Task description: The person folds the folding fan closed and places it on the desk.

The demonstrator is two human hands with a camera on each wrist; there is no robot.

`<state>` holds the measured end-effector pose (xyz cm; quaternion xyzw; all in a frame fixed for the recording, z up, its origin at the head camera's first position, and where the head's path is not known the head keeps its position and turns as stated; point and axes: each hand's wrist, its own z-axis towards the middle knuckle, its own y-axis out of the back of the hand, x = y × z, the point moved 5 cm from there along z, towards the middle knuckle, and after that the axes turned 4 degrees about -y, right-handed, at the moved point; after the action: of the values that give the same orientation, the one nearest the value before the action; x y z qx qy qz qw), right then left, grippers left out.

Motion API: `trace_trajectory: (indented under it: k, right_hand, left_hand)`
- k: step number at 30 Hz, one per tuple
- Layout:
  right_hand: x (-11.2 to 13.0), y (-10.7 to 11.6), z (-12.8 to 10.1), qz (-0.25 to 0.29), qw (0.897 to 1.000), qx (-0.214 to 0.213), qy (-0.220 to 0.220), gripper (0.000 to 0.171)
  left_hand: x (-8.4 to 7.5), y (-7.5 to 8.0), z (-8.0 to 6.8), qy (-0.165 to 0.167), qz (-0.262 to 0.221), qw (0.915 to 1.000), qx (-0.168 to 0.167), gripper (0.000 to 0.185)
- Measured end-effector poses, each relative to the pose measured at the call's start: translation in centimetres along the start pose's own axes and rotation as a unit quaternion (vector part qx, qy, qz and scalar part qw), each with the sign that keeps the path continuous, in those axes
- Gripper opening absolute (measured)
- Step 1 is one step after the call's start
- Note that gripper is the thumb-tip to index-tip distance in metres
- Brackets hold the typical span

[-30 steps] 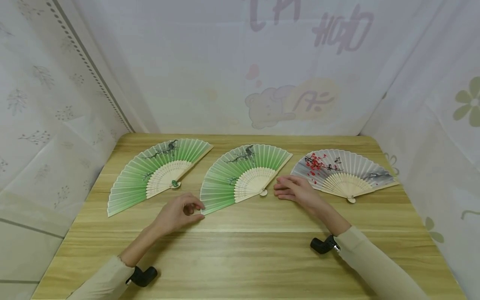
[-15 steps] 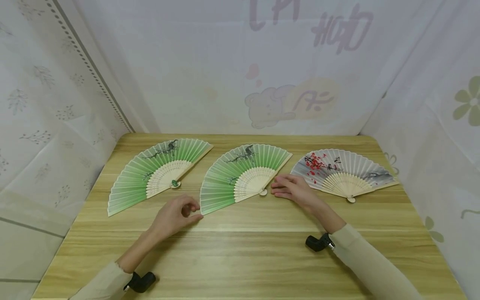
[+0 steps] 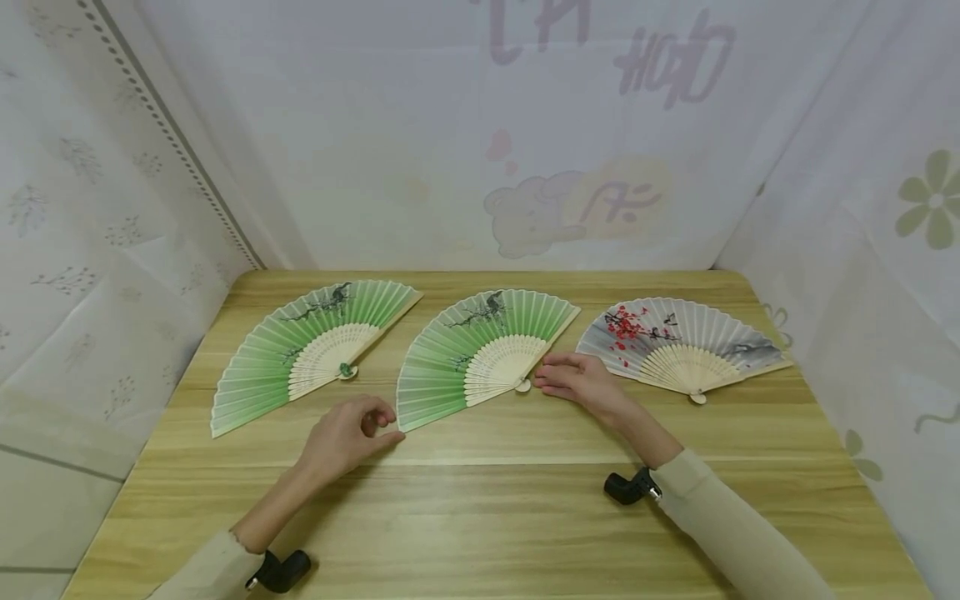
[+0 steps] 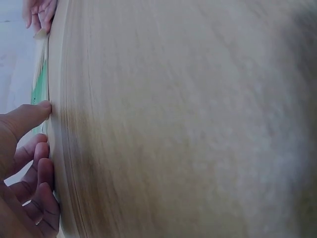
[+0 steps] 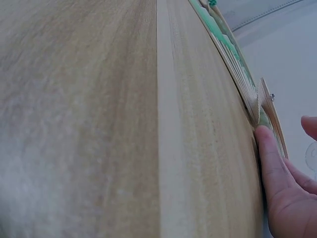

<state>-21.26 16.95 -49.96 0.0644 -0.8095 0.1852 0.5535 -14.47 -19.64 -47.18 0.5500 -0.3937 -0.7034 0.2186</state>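
Both hands have crept slightly toward the middle green fan (image 3: 483, 354) since a second ago; the fans themselves look unmoved. From my remote seat: the left hand (image 3: 347, 433) sits at the fan's lower left corner, fingers loosely curled, thumb tip touching or just beside the end rib, nothing actually held. On the left wrist view the thumb (image 4: 29, 116) rests against the table edge line next to a sliver of green. The right hand (image 3: 577, 379) lies flat with fingers extended, fingertips at the pivot end of the same fan; the right wrist view shows a finger (image 5: 270, 158) pressed against the stacked ribs, not gripping. This fan lies fully spread in the centre of the wooden table (image 3: 480, 500), between the left green fan (image 3: 300, 350) and the white blossom fan (image 3: 686, 342). My read: light, thin bamboo ribs and paper leaf, easy to tear or crease, slides readily on the smooth wood. Best held by the two stiff outer guard ribs or at the rivet, never the leaf.
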Motion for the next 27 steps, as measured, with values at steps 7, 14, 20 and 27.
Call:
trace_trajectory:
  k: [7,14,20,27]
  right_hand:
    - [-0.2,-0.2,0.4,0.016,1.000,-0.020,-0.006,0.041]
    - [-0.2,-0.6,0.9,0.006,0.998,-0.061,-0.008,0.039]
    - [-0.1,-1.0,1.2,0.006,0.995,-0.096,-0.014,0.040]
    - [0.1,-1.2,1.4,0.004,0.992,-0.122,-0.018,0.034]
  left_hand:
    - [0.1,-0.1,-0.1,0.009,0.003,1.0000,-0.004,0.023]
    - [0.0,-0.1,0.0,0.015,0.003,0.9999,-0.004,0.023]
    - [0.0,-0.2,0.1,0.020,0.005,0.9998,-0.001,0.023]
    - [0.0,-0.2,0.0,0.025,0.007,0.9997,0.001,0.023]
